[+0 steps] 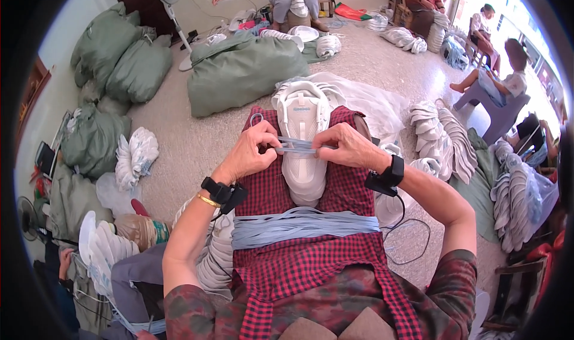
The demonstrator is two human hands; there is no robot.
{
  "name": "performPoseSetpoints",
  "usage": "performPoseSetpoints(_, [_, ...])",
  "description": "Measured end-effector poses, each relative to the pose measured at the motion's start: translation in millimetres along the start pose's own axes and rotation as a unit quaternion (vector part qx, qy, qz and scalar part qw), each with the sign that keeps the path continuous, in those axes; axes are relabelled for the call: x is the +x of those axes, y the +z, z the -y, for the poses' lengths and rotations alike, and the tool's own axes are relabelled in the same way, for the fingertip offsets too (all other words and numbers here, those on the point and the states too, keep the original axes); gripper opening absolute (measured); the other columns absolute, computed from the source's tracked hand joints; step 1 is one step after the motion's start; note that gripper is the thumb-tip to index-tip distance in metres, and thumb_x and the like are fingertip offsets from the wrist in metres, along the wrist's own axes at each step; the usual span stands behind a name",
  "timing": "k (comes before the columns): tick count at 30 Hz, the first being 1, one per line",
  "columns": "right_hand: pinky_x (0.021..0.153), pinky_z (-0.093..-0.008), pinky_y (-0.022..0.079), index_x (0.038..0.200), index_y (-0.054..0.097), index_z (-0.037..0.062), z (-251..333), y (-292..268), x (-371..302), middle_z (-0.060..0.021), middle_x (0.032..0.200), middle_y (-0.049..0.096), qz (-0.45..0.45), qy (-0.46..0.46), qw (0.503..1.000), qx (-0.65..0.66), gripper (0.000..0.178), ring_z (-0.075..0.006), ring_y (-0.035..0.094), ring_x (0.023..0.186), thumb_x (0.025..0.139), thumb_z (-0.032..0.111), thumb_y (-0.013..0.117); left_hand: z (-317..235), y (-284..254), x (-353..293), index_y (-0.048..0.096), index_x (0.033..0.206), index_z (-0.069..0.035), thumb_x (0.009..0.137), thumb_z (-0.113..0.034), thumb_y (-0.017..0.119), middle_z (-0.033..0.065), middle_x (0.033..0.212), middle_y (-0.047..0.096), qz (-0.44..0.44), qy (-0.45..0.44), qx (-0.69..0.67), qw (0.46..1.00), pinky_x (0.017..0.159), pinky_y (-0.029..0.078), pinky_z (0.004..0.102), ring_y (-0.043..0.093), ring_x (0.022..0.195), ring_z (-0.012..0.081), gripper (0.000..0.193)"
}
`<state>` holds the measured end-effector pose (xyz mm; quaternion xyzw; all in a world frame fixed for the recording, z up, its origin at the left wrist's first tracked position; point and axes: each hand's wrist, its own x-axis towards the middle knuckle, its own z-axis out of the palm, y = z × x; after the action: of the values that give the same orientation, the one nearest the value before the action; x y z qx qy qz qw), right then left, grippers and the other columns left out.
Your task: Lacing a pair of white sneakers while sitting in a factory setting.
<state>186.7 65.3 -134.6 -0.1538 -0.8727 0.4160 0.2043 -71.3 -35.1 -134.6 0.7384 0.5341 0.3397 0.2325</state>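
A white shoe upper [304, 175] lies toe toward me on my lap, over a red-and-black checked apron [311, 262]. Pale blue flat laces [296, 145] stretch across it in a few strands. At the left end of those strands, my left hand [252, 150] pinches them between thumb and fingers. My right hand [351, 149] grips the other end in a similar pinch. A small thin loop [256, 118] sticks up beside the left fingers; what it belongs to is hidden. Nearer my waist, a thick bundle of pale blue laces [305, 227] lies across the apron.
Beyond my knees are a large green sack [245, 71] and clear plastic sheeting [373, 104]. Stacked white uppers [439, 137] stand on the right, more [136, 158] on the left. Other people sit around, one on a grey chair [499, 110]. A black cable [409, 238] loops by my right side.
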Motion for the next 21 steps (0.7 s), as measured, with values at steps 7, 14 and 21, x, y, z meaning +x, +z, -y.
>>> performPoseSetpoints(7, [0.059,-0.0268,0.044,0.089,0.068,-0.0049,-0.8,0.8,4.9,-0.0049,0.069,0.063,0.021,0.018,0.999,-0.016,0.022,-0.0074,0.054,0.063,0.081,0.015,0.060,-50.8,12.6,-0.9,0.065,0.077,0.001,0.075,-0.001,0.060,0.0051,0.095,0.058,-0.012,0.059,-0.044,0.997,0.061,0.044,0.0253,0.055,0.074,0.0128,0.006])
performPoseSetpoints(14, [0.066,-0.0270,0.048,0.092,0.069,-0.0051,5.8,6.8,5.4,-0.0053,0.073,0.065,0.009,0.011,1.000,0.010,0.023,-0.0078,0.057,0.069,0.085,0.015,0.059,-41.7,19.9,-8.9,0.064,0.075,0.002,0.078,-0.007,0.066,0.0036,0.069,0.058,-0.090,0.030,0.005,0.995,0.051,0.038,0.0285,0.048,0.055,0.0097,0.010])
performPoseSetpoints(21, [0.062,-0.0278,0.046,0.099,0.069,-0.0036,12.2,8.0,1.5,-0.0062,0.070,0.061,-0.066,0.018,0.997,0.039,0.025,-0.0106,0.053,0.063,0.082,0.006,0.053,-20.4,13.7,-7.1,0.061,0.066,0.001,0.081,-0.017,0.073,0.0015,0.055,0.052,-0.136,-0.047,0.028,0.989,0.049,0.037,0.0298,0.045,0.052,0.0072,0.026])
